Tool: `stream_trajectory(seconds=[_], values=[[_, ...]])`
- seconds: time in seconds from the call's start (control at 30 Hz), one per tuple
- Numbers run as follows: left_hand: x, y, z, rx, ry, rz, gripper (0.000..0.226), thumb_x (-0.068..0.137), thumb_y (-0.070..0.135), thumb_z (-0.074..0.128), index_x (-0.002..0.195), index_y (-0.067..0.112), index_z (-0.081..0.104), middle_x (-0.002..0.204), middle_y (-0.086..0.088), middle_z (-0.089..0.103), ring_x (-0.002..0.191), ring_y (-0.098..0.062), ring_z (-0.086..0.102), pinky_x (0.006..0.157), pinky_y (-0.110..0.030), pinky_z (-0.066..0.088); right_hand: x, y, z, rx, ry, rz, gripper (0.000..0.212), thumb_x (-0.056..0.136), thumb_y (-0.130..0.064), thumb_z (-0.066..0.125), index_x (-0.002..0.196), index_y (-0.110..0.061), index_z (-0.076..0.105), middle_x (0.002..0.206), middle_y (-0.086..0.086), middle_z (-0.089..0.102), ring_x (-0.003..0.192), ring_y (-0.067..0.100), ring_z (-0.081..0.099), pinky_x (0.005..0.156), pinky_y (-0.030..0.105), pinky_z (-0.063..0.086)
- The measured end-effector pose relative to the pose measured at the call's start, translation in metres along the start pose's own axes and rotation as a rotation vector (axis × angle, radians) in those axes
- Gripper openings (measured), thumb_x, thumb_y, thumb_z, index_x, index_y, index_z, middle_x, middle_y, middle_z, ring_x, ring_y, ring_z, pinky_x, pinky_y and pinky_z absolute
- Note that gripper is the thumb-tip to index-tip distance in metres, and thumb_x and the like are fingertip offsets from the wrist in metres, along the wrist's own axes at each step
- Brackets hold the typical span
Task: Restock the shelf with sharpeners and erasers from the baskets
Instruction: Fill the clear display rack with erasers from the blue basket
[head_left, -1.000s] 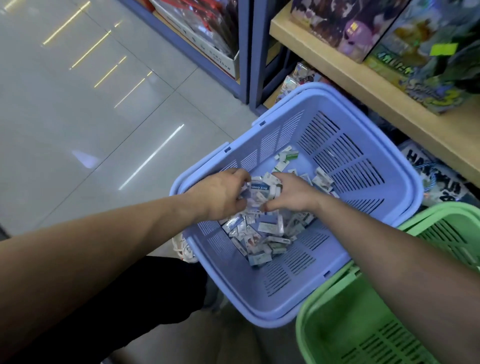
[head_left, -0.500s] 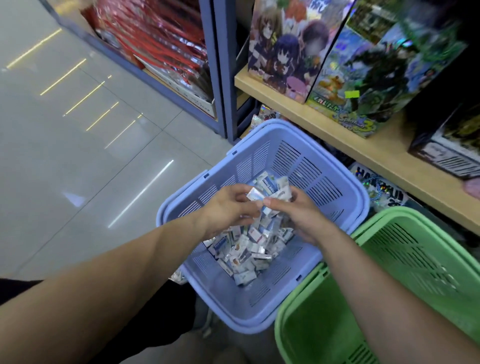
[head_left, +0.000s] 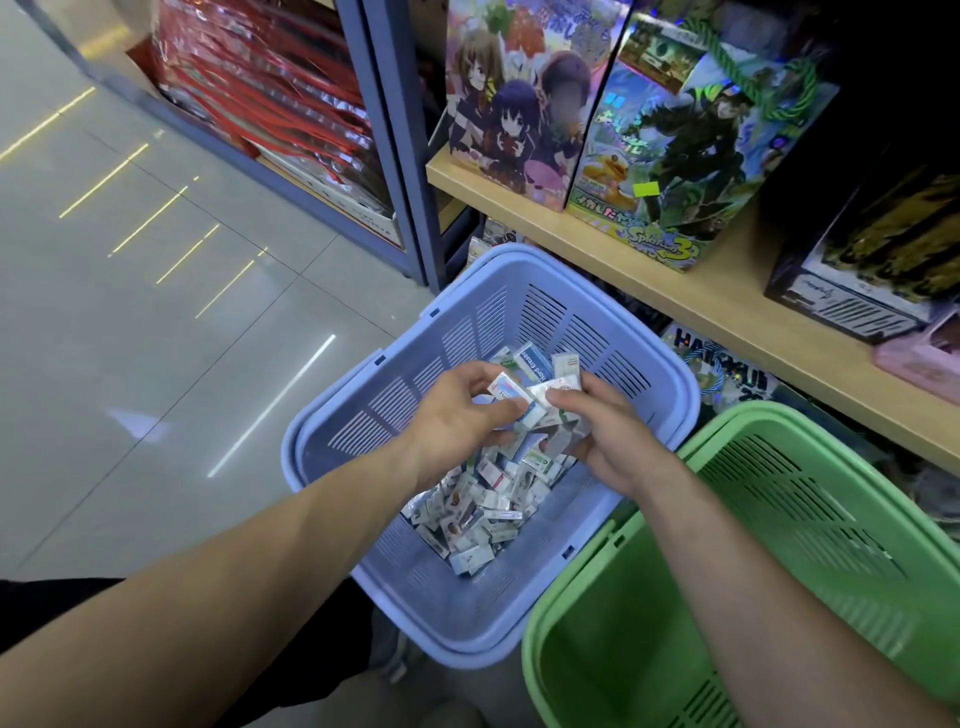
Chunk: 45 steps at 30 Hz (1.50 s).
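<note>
A blue basket (head_left: 395, 395) stands on the floor and holds a heap of small boxed erasers (head_left: 483, 512). My left hand (head_left: 457, 421) and my right hand (head_left: 602, 431) are raised above the heap and together hold a bunch of erasers (head_left: 535, 387), fingers curled round them. A green basket (head_left: 810, 519) stands right beside the blue one, on its right; its inside looks bare where it shows. The wooden shelf (head_left: 691, 291) runs just behind both baskets.
Large illustrated boxes (head_left: 670, 135) and a dark box (head_left: 883, 244) stand on the shelf. Packets (head_left: 727, 364) lie under it. A blue rack post (head_left: 395, 156) rises at the left, with red packs (head_left: 270, 83) behind. Grey tiled floor (head_left: 156, 312) spreads to the left.
Both hands have lifted out of the heap with a bunch of erasers between them. The view has tilted up, so more of the shelf shows.
</note>
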<state>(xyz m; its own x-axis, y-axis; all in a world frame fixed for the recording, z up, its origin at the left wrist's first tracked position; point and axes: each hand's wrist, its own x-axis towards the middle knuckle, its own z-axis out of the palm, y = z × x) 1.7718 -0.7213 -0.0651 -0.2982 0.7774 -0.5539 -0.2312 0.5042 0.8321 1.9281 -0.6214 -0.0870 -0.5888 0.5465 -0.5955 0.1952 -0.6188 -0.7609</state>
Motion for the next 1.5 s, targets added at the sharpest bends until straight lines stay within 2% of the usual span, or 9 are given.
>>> stream_trajectory(seconds=[0.23,0.33,0.5,0.63,0.77,1.03,1.17,1.33,1.5], values=[[0.004,0.003,-0.002,0.035,-0.035,0.019,0.023,0.091,0.007,0.075,0.111,0.011,0.065,0.123,-0.021,0.063,0.095,-0.030,0.072,0.084,-0.035,0.062,-0.001,0.004,0.002,0.008,0.010,-0.010,0.029,0.094,-0.007,0.067,0.121,-0.018,0.067,0.111,0.011,0.075,0.094,0.029,0.072,0.080,0.043,0.057],[0.005,0.005,-0.002,0.042,-0.069,-0.002,0.027,0.091,0.008,0.074,0.117,0.010,0.068,0.119,-0.022,0.067,0.094,-0.024,0.072,0.091,-0.037,0.060,-0.002,0.002,0.003,0.064,0.023,-0.007,0.021,0.095,-0.010,0.063,0.113,-0.018,0.071,0.103,0.009,0.076,0.086,0.026,0.071,0.073,0.039,0.057],[0.008,0.005,-0.003,0.060,-0.068,-0.035,0.027,0.091,0.009,0.074,0.117,0.009,0.071,0.115,-0.020,0.072,0.108,-0.037,0.069,0.100,-0.044,0.056,-0.002,-0.001,0.003,0.149,0.051,0.020,0.019,0.101,-0.015,0.053,0.110,-0.009,0.068,0.090,0.012,0.073,0.074,0.025,0.068,0.062,0.034,0.055],[0.009,0.003,-0.007,0.060,-0.076,-0.041,0.023,0.090,0.010,0.075,0.112,0.008,0.071,0.111,-0.014,0.073,0.102,-0.027,0.073,0.095,-0.036,0.059,-0.003,0.000,0.004,0.108,0.049,-0.011,0.015,0.097,-0.013,0.063,0.111,-0.010,0.068,0.088,0.006,0.075,0.074,0.022,0.069,0.065,0.037,0.055],[0.010,0.004,-0.007,-0.032,-0.058,-0.047,0.019,0.091,0.003,0.072,0.108,0.008,0.067,0.095,-0.005,0.077,0.088,-0.015,0.074,0.084,-0.027,0.061,-0.002,-0.001,0.004,0.104,0.072,0.005,0.028,0.093,-0.010,0.069,0.119,-0.006,0.063,0.094,0.007,0.075,0.078,0.021,0.070,0.062,0.034,0.056],[0.011,0.005,-0.009,-0.025,-0.005,-0.050,0.014,0.092,0.002,0.070,0.106,0.004,0.070,0.087,-0.003,0.076,0.074,-0.012,0.072,0.071,-0.022,0.057,0.002,-0.001,0.002,0.138,0.137,0.015,0.035,0.092,0.000,0.066,0.126,-0.004,0.057,0.100,0.013,0.074,0.076,0.021,0.071,0.058,0.033,0.055],[0.013,0.002,-0.014,-0.006,0.019,-0.067,0.012,0.088,0.004,0.075,0.098,0.010,0.071,0.089,-0.004,0.071,0.079,-0.016,0.068,0.081,-0.034,0.055,0.002,-0.003,0.002,0.125,0.172,-0.030,0.021,0.094,0.000,0.064,0.114,-0.003,0.059,0.088,0.007,0.076,0.073,0.018,0.070,0.060,0.034,0.055],[0.011,0.001,-0.013,-0.048,-0.007,-0.097,0.027,0.091,-0.004,0.068,0.114,0.010,0.066,0.085,0.000,0.067,0.074,-0.013,0.071,0.071,-0.026,0.059,0.000,-0.002,0.006,0.044,0.193,-0.064,0.014,0.093,0.000,0.064,0.097,-0.013,0.065,0.087,0.005,0.077,0.076,0.019,0.072,0.066,0.036,0.056],[0.012,0.000,-0.016,-0.117,-0.010,-0.069,0.030,0.091,-0.006,0.067,0.118,0.007,0.068,0.115,-0.018,0.072,0.090,-0.026,0.075,0.080,-0.034,0.062,0.002,-0.001,0.009,-0.017,0.244,-0.085,0.012,0.095,-0.005,0.062,0.089,-0.013,0.069,0.083,0.005,0.076,0.073,0.017,0.071,0.073,0.042,0.056]])
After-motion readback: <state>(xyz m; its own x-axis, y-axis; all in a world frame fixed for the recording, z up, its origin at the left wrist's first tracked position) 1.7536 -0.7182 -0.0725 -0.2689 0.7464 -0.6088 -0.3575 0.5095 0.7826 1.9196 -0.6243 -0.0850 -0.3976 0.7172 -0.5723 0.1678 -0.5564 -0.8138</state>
